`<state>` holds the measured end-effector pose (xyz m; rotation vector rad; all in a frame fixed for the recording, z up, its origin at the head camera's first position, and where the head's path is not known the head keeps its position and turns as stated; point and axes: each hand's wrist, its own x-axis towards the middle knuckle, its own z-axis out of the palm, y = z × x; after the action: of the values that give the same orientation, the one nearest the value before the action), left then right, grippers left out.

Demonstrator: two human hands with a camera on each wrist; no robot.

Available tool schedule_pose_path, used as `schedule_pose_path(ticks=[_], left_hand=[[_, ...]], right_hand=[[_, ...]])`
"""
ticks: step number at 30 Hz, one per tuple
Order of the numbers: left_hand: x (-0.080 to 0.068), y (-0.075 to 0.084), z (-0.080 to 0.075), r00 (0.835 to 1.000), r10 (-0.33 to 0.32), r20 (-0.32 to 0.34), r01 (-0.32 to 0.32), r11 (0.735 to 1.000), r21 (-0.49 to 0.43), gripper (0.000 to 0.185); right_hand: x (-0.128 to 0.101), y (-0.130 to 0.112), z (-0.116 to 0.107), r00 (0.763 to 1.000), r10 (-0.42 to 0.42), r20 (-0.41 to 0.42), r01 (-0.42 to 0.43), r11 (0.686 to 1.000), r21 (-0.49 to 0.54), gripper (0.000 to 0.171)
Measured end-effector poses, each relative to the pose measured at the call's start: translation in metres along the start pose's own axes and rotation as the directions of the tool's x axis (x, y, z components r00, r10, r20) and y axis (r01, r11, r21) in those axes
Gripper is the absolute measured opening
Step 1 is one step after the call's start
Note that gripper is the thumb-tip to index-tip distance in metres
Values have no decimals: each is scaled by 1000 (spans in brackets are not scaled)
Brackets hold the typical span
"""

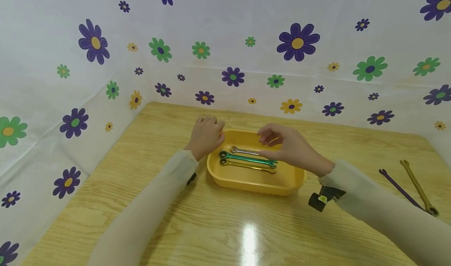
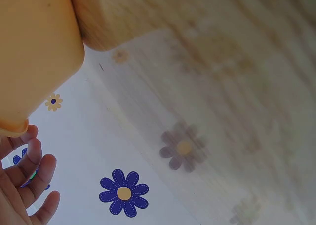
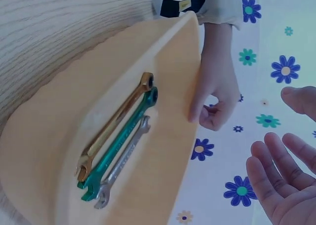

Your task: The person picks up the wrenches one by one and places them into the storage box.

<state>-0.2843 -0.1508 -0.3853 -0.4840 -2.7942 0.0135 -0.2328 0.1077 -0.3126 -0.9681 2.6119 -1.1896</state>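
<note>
Head view: yellow tray [image 1: 246, 180] sits on the wooden table [image 1: 141, 203], roughly centre, with three wrenches lying side by side inside it. Order from far side to near side: silver wrench [image 1: 244, 151], green wrench [image 1: 246, 159], gold wrench [image 1: 246, 165]; the three run nearly parallel, the green and gold close together. Left hand [image 1: 206, 137] rests at the tray's far left corner, fingers curled over the rim and touching it. Right hand [image 1: 282, 144] hovers above the right part of the tray, over the wrench ends, fingers loosely bent, thumb apart from them; nothing is in its grasp. Right wrist view confirms this: right palm [image 3: 281, 185] is open with fingers relaxed and empty, and the same three wrenches lie in the tray [image 3: 44, 136], gold [image 3: 116, 126], green [image 3: 121, 143], silver [image 3: 123, 168] in turn. Left hand [image 3: 215, 96] shows there at the tray's rim, fingers curled against the edge. Left wrist view: blurred; tray wall [image 2: 34, 52] fills the upper left, fingertips [image 2: 39, 170] of the left hand just beside the rim, lightly bent. On the table well apart to the right of the tray lie a purple wrench [image 1: 399, 188] and a second gold wrench [image 1: 419, 187], near each other, untouched. Flowered sheet [image 1: 299, 43] surrounds the table.
</note>
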Motion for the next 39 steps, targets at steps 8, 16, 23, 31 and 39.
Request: schedule_pose_path(ticks=[8, 16, 23, 31, 39], left_hand=[[3, 0, 3, 1000, 11, -25, -10, 1000, 2, 21], [2, 2, -1, 1000, 9, -7, -9, 1000, 3, 25], [2, 3, 0, 1000, 8, -2, -8, 1000, 3, 25], [0, 2, -1, 1000, 8, -5, -8, 1000, -4, 22], [0, 1, -2, 1000, 3, 7, -3, 1000, -8, 22]], right_hand=[[-16, -1, -16, 999, 8, -37, -11, 995, -95, 43], [-36, 1, -35, 996, -25, -86, 0, 959, -285, 41], [-54, 8, -48, 991, -72, -111, 8, 871, -491, 42], [-73, 23, -69, 984, -117, -131, 16, 804, -594, 44], [-96, 37, -90, 983, -114, -146, -8, 762, -648, 51]])
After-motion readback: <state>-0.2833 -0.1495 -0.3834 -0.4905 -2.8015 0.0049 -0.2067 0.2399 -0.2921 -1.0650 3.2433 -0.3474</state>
